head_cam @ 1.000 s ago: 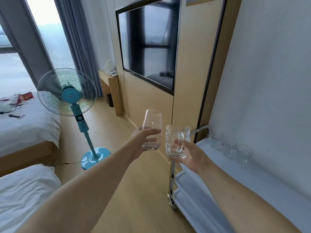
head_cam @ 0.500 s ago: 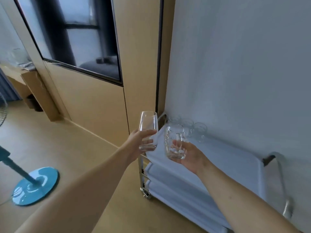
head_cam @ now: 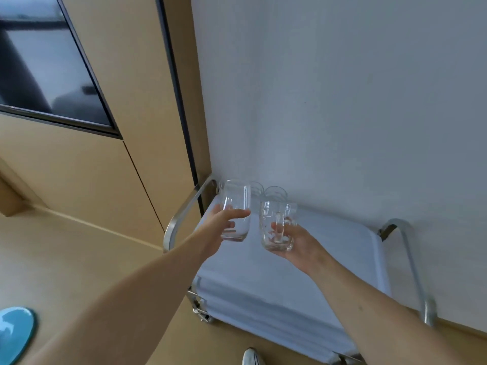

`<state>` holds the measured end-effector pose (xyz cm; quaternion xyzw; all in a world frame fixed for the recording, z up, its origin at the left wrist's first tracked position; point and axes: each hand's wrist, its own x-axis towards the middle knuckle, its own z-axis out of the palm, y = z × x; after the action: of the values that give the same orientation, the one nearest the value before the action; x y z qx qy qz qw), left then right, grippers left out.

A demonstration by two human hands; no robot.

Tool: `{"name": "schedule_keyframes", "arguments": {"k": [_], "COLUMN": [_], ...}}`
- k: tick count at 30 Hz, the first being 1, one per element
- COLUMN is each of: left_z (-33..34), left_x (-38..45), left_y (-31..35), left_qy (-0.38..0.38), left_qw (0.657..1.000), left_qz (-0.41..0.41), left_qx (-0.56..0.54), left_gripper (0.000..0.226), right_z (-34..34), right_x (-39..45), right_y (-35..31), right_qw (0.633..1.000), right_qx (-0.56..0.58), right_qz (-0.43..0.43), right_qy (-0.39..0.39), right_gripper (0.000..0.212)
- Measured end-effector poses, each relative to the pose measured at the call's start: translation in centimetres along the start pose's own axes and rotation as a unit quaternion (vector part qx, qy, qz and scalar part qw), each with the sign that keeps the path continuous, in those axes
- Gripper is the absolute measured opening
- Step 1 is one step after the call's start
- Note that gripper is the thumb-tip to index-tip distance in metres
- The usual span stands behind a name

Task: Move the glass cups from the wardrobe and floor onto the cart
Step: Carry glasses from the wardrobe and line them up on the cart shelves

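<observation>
Both glasses hang upright over the cart, ready to join those at its far left: left hand wraps the tumbler, right hand clasps the handled mug.

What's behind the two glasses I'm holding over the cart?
Two or more clear cups stand at the cart's far corner by the wall; the held glasses hide their lower parts.
</observation>
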<state>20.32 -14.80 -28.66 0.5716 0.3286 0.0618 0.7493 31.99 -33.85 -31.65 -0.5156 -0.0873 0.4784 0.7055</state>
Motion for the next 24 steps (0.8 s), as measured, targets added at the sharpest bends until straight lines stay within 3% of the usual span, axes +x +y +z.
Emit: {"name": "schedule_keyframes", "arguments": {"k": [4, 6, 10, 14, 18, 21, 24], "left_z": [2.1, 2.8, 4.1, 5.2, 5.7, 5.8, 5.5], "left_x": [4.8, 7.1, 10.9, 13.6, 15.3, 16.6, 17.5], "left_y": [-0.7, -1.2, -2.4, -4.2, -6.3, -7.6, -8.6], "left_qy": [0.013, 0.013, 0.019, 0.027, 0.034, 0.041, 0.055], "left_qw": [0.999, 0.997, 0.994, 0.988, 0.977, 0.971, 0.963], "left_qz": [-0.035, -0.059, -0.084, -0.084, -0.094, -0.086, -0.061], "left_qx": [0.037, 0.045, 0.063, 0.131, 0.190, 0.217, 0.258], "left_gripper": [0.094, 0.093, 0.091, 0.079, 0.074, 0.078, 0.084], "right_z": [-3.6, -5.1, -8.2, -10.7, -12.3, -12.7, -12.9], "right_x": [3.3, 4.7, 6.7, 8.3, 9.3, 9.7, 10.1], "right_y": [-0.7, -0.9, -1.0, 0.0, 1.5, 2.7, 4.1], "right_qw": [1.000, 0.999, 0.995, 0.989, 0.974, 0.958, 0.944], "right_qx": [0.000, -0.006, -0.018, -0.036, -0.087, -0.148, -0.198], "right_qz": [0.008, 0.012, 0.028, 0.050, 0.080, 0.059, 0.021], "right_qy": [0.025, 0.046, 0.098, 0.131, 0.195, 0.237, 0.264], "right_gripper": [0.014, 0.013, 0.043, 0.052, 0.077, 0.078, 0.091]}}
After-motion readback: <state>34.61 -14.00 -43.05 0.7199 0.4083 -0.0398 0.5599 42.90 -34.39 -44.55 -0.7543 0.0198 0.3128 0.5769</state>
